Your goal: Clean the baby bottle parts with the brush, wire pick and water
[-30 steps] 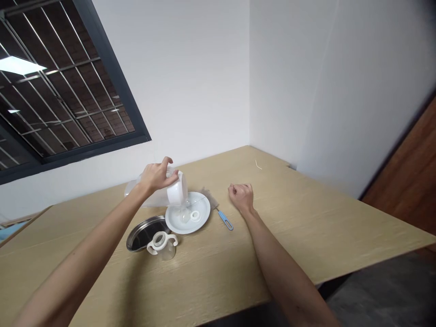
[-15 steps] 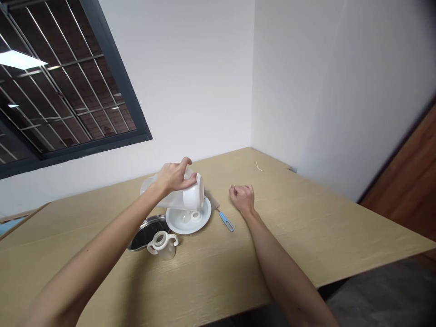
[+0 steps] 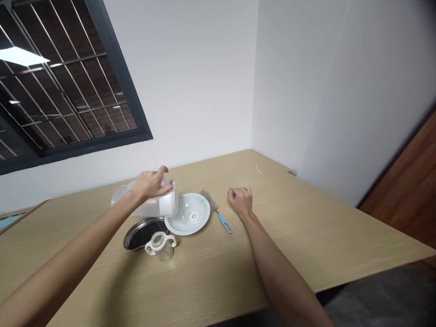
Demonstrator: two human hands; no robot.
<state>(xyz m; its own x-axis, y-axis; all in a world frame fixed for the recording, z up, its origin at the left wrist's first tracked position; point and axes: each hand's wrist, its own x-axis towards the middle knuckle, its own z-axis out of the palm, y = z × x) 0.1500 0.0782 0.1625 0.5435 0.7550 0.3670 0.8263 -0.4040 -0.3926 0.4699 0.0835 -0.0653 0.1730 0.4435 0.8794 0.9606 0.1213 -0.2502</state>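
My left hand grips a translucent plastic jug with a white band at its spout end. The jug is tipped on its side, that end at the bowl's left rim. Below it, a white bowl holds a small white ring and a clear piece, possibly a bottle teat, perhaps in water. My right hand rests on the table as a closed fist, with nothing visible in it. Between fist and bowl lies a bottle brush with a blue handle.
A clear baby bottle with two white handles stands uncapped in front. Behind it lies a dark oval tray with a metal rim. A thin white strip lies farther back on the wooden table, near the walls.
My left hand has carried the jug leftward, away from over the bowl, so more of the bowl's inside shows. My right fist stays in place.
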